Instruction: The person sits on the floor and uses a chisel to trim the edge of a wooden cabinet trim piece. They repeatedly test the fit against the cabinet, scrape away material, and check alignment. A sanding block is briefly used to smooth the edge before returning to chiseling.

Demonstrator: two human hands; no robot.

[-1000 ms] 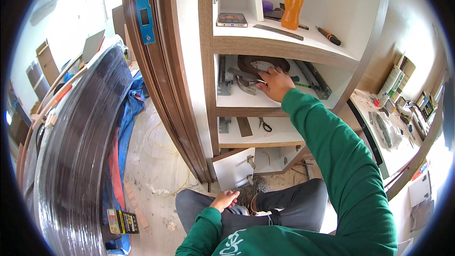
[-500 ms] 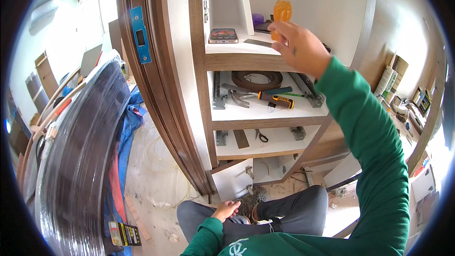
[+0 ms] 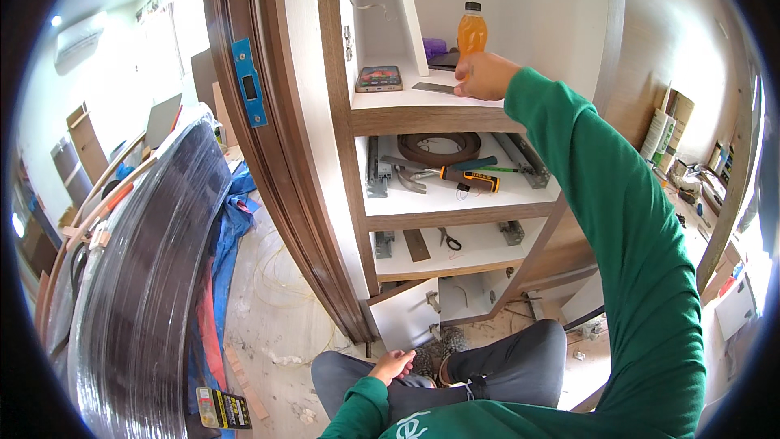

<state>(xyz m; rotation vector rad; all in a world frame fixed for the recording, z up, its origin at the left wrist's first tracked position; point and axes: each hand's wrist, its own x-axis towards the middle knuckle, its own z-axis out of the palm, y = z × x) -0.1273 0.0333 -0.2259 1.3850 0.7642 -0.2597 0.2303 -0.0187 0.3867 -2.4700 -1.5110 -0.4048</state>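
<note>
My right hand (image 3: 487, 75) is on the cabinet's top shelf, fingers curled in front of an orange drink bottle (image 3: 472, 31), hiding its lower part; what they grip is unclear. A phone (image 3: 379, 78) and metal strip (image 3: 432, 87) lie left of it. The shelf below (image 3: 422, 202) holds a coiled dark band (image 3: 435, 140), claw hammer (image 3: 413, 181), yellow-black handled tool (image 3: 475, 179) and metal drawer runners (image 3: 528, 164). Scissors (image 3: 451, 241) lie lower. My left hand (image 3: 394, 366) rests at my lap, fingers curled, contents too small to make out.
A dark doorframe (image 3: 288, 195) borders the cabinet on the left. Beyond it lean wrapped curved panels (image 3: 138, 276) over blue sheeting (image 3: 237, 203). A cluttered worktop (image 3: 682, 187) stands at right. A white door panel (image 3: 402, 317) hangs low in front.
My right hand rose from the middle shelf's tools to the top shelf, then lowered toward the bottle's base. My left hand stays at my lap. The view shifted slightly.
</note>
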